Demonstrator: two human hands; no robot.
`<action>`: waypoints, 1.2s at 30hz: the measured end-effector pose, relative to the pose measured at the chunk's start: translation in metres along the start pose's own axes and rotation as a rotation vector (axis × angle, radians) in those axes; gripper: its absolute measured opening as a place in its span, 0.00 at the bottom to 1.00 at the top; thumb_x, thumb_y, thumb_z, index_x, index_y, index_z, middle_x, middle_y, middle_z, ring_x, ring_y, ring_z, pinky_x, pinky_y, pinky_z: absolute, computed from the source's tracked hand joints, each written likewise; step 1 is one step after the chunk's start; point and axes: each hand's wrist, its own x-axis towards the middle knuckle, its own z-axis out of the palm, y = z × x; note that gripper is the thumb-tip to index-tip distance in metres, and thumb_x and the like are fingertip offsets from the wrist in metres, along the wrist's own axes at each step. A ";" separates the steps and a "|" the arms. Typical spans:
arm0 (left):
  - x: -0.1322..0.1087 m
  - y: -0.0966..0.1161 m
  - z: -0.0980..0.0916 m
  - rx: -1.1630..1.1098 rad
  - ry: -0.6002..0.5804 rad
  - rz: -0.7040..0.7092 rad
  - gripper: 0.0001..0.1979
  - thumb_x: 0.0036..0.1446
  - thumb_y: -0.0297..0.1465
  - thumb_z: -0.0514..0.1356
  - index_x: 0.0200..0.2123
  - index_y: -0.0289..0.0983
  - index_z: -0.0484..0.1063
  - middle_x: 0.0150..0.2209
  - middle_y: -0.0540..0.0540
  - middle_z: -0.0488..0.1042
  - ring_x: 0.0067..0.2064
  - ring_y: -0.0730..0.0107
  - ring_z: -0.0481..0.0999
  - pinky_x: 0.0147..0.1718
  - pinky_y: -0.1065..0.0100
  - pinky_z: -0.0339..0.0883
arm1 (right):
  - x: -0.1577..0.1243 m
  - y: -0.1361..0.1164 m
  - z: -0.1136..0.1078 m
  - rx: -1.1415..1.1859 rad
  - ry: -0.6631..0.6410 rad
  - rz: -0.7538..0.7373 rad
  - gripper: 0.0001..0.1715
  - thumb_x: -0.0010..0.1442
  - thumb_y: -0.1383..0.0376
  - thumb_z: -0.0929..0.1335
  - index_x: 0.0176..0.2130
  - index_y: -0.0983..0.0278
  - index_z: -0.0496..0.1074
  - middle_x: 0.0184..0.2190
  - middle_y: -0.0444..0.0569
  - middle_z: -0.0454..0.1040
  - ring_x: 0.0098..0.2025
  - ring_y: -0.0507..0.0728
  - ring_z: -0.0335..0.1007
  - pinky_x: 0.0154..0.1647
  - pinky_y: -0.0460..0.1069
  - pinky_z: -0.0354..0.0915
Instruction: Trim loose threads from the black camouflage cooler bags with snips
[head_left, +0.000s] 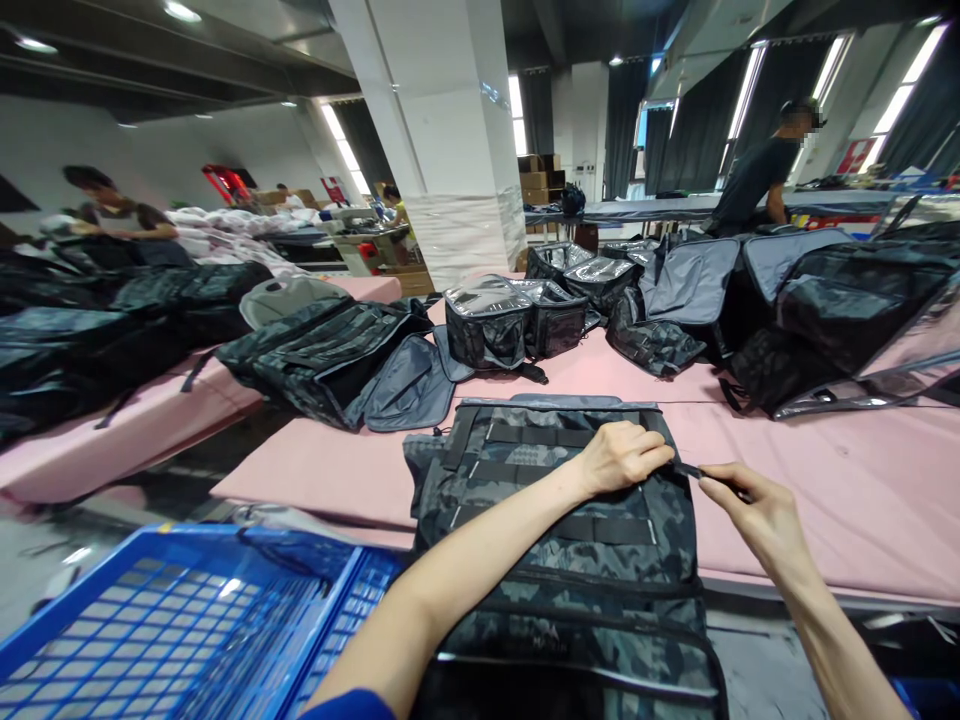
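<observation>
A dark camouflage backpack [555,550] lies in front of me, its upper part on the pink table and its lower part reaching past the front edge. Over its upper right side, my left hand [626,458] is closed on one end of a short black strap [688,470]. Just right of the bag, my right hand [757,505] pinches the strap's other end between thumb and fingers. The strap runs between both hands, beside the bag's right edge.
Behind the bag, more camouflage bags [487,320] and open grey-lined ones [690,280] cover the pink table [825,480]. A blue plastic basket [150,540] stands at the lower left. A white pillar [442,120] rises behind. Several people are in the background.
</observation>
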 end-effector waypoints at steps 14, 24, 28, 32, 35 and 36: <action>0.014 0.010 -0.004 -0.657 -0.154 -0.687 0.11 0.60 0.31 0.54 0.36 0.35 0.77 0.32 0.47 0.76 0.31 0.74 0.74 0.31 0.74 0.65 | -0.004 0.006 0.007 0.110 0.229 0.106 0.21 0.52 0.49 0.71 0.34 0.64 0.76 0.28 0.49 0.74 0.23 0.54 0.65 0.18 0.47 0.59; 0.029 0.005 -0.018 -1.352 -0.138 -1.186 0.07 0.50 0.28 0.58 0.27 0.29 0.74 0.21 0.51 0.69 0.20 0.83 0.64 0.21 0.79 0.55 | 0.010 -0.001 0.027 -0.121 0.274 -0.251 0.12 0.59 0.56 0.69 0.37 0.62 0.76 0.32 0.47 0.76 0.31 0.55 0.69 0.33 0.50 0.63; 0.026 0.005 -0.014 -1.343 -0.127 -1.202 0.07 0.49 0.29 0.60 0.29 0.29 0.75 0.23 0.50 0.70 0.20 0.82 0.64 0.22 0.78 0.58 | 0.012 0.001 0.029 -0.017 0.295 -0.134 0.14 0.59 0.55 0.68 0.35 0.63 0.75 0.31 0.48 0.76 0.30 0.56 0.70 0.30 0.48 0.63; 0.024 0.006 -0.011 -1.326 -0.127 -1.174 0.07 0.50 0.29 0.60 0.29 0.30 0.75 0.23 0.51 0.71 0.20 0.82 0.65 0.23 0.77 0.59 | 0.010 0.000 0.029 -0.038 0.260 -0.141 0.14 0.57 0.54 0.70 0.36 0.62 0.76 0.33 0.48 0.76 0.31 0.55 0.69 0.30 0.48 0.63; 0.025 0.007 -0.012 -1.318 -0.138 -1.145 0.07 0.49 0.28 0.61 0.29 0.30 0.76 0.21 0.51 0.70 0.20 0.81 0.65 0.24 0.77 0.59 | 0.014 0.002 0.028 -0.051 0.273 -0.123 0.15 0.57 0.54 0.69 0.34 0.63 0.75 0.32 0.48 0.76 0.32 0.56 0.70 0.33 0.49 0.63; 0.025 0.006 -0.013 -1.322 -0.135 -1.151 0.07 0.49 0.28 0.61 0.29 0.30 0.76 0.22 0.51 0.70 0.20 0.81 0.65 0.24 0.77 0.59 | 0.016 0.003 0.027 -0.043 0.304 -0.104 0.16 0.58 0.54 0.68 0.33 0.64 0.74 0.30 0.48 0.75 0.31 0.56 0.70 0.33 0.49 0.64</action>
